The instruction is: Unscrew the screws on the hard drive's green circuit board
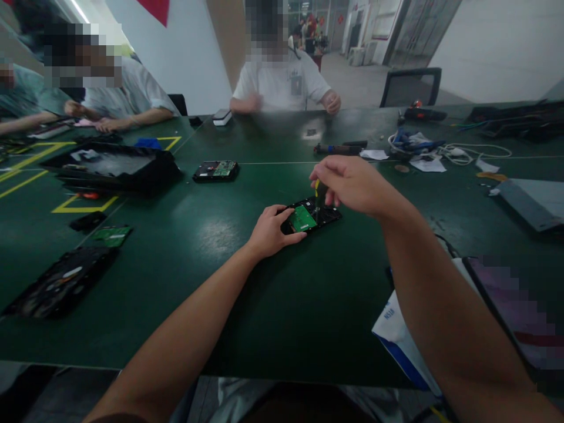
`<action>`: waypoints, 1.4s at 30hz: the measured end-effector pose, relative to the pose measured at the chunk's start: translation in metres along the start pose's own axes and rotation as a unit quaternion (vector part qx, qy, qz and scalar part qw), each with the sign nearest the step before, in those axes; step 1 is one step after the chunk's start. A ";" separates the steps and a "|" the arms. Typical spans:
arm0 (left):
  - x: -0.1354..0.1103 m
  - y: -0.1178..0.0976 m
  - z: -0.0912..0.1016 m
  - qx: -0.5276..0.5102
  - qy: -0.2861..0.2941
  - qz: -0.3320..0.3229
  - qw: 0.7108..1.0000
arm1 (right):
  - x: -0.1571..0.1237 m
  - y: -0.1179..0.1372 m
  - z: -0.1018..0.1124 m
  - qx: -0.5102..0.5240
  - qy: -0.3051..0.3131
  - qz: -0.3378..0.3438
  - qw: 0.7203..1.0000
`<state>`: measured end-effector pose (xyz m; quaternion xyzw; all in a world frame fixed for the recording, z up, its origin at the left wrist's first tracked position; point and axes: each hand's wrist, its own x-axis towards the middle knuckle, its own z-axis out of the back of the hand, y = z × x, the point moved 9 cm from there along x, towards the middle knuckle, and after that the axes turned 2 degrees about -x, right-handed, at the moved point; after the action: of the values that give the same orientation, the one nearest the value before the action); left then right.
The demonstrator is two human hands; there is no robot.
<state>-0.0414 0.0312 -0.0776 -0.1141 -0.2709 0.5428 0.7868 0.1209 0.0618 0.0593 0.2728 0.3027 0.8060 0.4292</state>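
Note:
A black hard drive [329, 215] with a green circuit board [303, 218] lies flat on the green table, in the middle of the view. My left hand [269, 230] grips its left end, thumb along the near edge and fingers on the far edge. Above the drive, my right hand [346, 183] is closed around the handle of a yellow-and-black screwdriver [318, 197]. The screwdriver stands nearly upright, its tip down at the drive beside the circuit board. Whether the tip sits in a screw is too small to tell.
Another hard drive [215, 170] lies further back. At left are a black tray [114, 161], a loose circuit board [112, 235] and a black casing [61, 282]. A power screwdriver [339, 147] and cables [458, 154] lie back right. Co-workers sit across the table.

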 end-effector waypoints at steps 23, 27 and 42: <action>0.000 -0.002 0.002 -0.006 0.000 0.003 1.000 | -0.001 0.001 -0.003 0.022 0.014 0.002 1.000; 0.000 -0.001 0.001 -0.008 0.007 0.009 1.000 | -0.001 0.001 0.011 -0.043 -0.044 0.001 0.998; 0.000 0.000 0.000 -0.004 0.002 0.004 1.000 | 0.001 -0.003 0.002 0.026 -0.008 -0.005 1.000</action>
<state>-0.0413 0.0313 -0.0769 -0.1195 -0.2708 0.5442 0.7850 0.1229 0.0647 0.0585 0.2890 0.3213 0.7934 0.4286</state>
